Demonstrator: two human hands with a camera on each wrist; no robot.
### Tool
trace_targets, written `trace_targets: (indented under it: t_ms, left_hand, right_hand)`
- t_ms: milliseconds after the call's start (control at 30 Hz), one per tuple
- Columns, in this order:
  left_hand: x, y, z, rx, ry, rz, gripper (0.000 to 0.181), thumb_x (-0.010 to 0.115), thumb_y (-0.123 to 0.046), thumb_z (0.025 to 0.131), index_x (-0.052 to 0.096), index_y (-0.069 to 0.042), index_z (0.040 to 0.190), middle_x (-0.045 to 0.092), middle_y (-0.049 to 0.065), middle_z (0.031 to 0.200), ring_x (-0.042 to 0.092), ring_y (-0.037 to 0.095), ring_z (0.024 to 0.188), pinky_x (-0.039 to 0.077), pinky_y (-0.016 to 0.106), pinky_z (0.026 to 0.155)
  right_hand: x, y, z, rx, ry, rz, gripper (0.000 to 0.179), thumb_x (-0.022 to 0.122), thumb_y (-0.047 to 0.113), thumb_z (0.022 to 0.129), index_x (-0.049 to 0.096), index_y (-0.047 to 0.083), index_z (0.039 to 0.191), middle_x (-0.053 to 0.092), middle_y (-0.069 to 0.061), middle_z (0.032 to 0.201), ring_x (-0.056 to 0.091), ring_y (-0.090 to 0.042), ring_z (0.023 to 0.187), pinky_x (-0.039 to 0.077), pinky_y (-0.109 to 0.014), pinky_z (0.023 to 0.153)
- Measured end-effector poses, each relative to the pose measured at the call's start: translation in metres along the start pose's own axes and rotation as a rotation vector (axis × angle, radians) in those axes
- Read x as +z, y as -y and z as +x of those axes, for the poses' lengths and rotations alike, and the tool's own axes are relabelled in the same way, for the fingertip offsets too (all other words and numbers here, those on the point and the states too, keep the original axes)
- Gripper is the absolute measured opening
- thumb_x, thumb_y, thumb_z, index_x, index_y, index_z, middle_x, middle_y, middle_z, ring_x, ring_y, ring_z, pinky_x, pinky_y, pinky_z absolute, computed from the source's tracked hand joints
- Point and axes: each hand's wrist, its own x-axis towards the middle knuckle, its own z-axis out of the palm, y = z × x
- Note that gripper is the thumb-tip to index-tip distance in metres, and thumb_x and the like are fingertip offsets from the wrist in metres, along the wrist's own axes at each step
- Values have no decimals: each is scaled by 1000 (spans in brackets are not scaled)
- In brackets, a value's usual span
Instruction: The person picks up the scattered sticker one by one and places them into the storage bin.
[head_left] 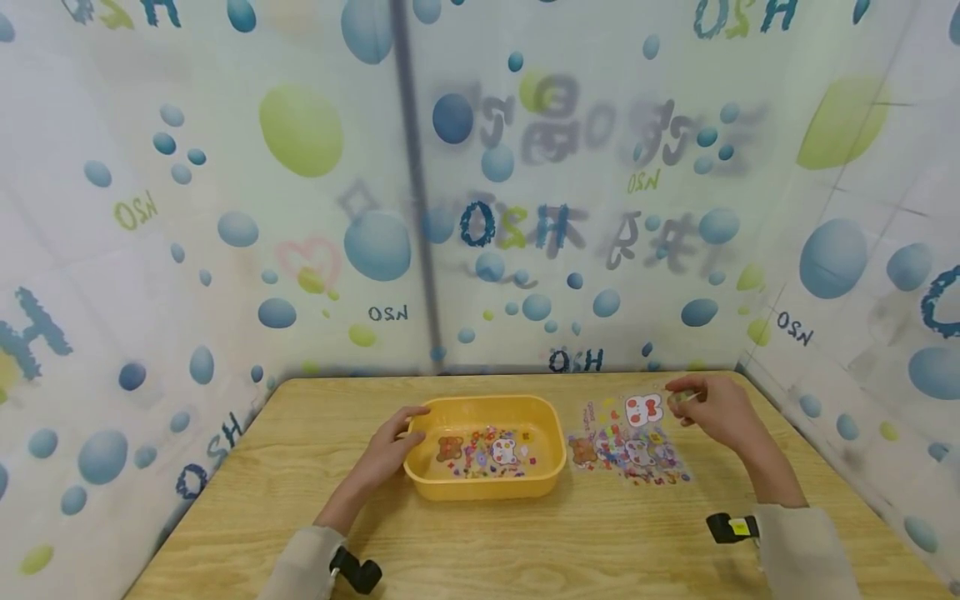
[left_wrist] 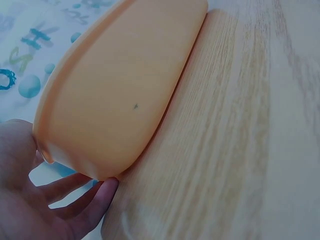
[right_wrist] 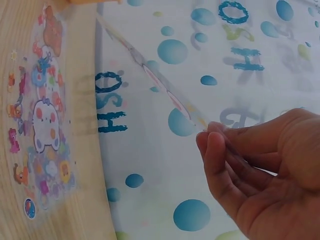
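A yellow plastic tray (head_left: pixel 486 490) stands on the table, with a clear sheet printed with colourful cartoon figures (head_left: pixel 504 452) inside it. My left hand (head_left: pixel 387 446) grips the tray's left end; in the left wrist view, that hand (left_wrist: pixel 55 195) has its fingers against the outer wall near the base. To the right of the tray lies another clear cartoon-printed sheet (head_left: pixel 637 454). Over its far right corner, my right hand (head_left: pixel 712 408) pinches the edge of a thin clear printed sheet (right_wrist: pixel 160 82), seen nearly edge-on in the right wrist view and tilted above the table.
The light wooden table (head_left: pixel 480 542) ends at a curtain (head_left: pixel 525 275) with blue and green dots and H2O lettering. Curtain panels also hang on both sides. Small black cameras (head_left: pixel 356 571) are strapped at the sleeves.
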Motion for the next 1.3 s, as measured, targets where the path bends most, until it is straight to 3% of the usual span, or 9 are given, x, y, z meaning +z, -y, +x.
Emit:
trace_targets:
  t_ms: [200, 400, 767, 1300]
  left_hand:
    - [0, 0, 0, -1, -1, 1, 41, 57, -17, 106, 55, -14, 147, 51, 21, 154, 53, 42, 137, 48, 58, 107]
    - [0, 0, 0, -3, -2, -4, 41, 57, -16, 106, 56, -13, 147, 51, 21, 154, 53, 42, 137, 48, 57, 107]
    - [0, -1, 2, 3, -2, -2, 41, 56, -16, 106, 55, -13, 147, 48, 20, 157, 50, 44, 139, 47, 58, 108]
    - [2, 0, 1, -8, -7, -2, 42, 58, -17, 105, 55, -12, 147, 49, 23, 155, 54, 44, 135, 52, 55, 102]
  right_hand:
    - [-3, 7, -2, -17, -23, 19, 32, 69, 8, 97, 69, -7, 125, 78, -13, 92, 69, -12, 68, 54, -27, 58]
    - [-8, 17, -6, -50, -39, 15, 33, 69, 10, 98, 68, -6, 126, 77, -20, 100, 71, -16, 71, 50, -27, 54]
    - [-14, 35, -12, -59, -74, -9, 34, 71, 14, 98, 69, -3, 127, 76, -6, 82, 67, -6, 67, 39, -29, 49]
    - [-7, 47, -12, -82, -87, -6, 32, 71, 12, 98, 70, -1, 127, 76, -6, 82, 67, -8, 67, 38, -28, 47]
